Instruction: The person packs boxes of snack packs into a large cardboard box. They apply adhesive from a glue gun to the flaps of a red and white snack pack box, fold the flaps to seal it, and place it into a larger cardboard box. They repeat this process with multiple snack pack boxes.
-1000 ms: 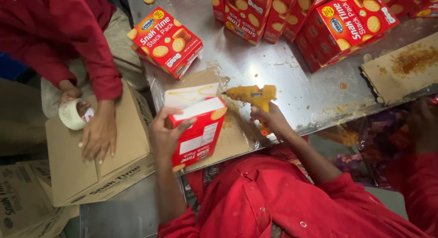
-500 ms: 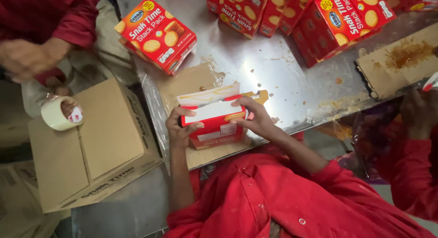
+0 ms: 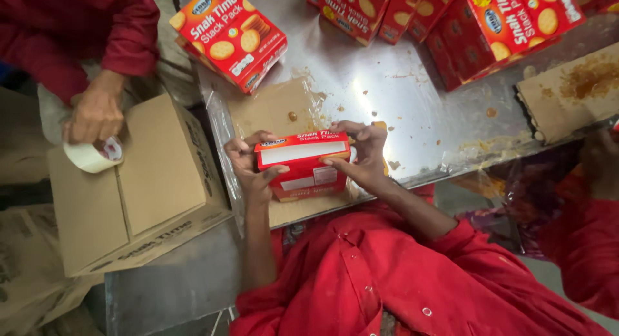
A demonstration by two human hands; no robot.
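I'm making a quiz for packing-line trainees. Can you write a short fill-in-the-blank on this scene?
1. Both hands, left hand and right hand, hold a red ____.
2. The box is held over a brown sheet of ____ on the metal table.
3. A co-worker's hand holds a roll of ____ on the carton.

Missing words: box; cardboard; tape

The left hand point(image 3: 253, 165) and right hand point(image 3: 362, 157) are covering the ends of the red box point(image 3: 303, 165). Beyond the fingers, the top edge is cutting off the cracker boxes point(image 3: 451, 14).
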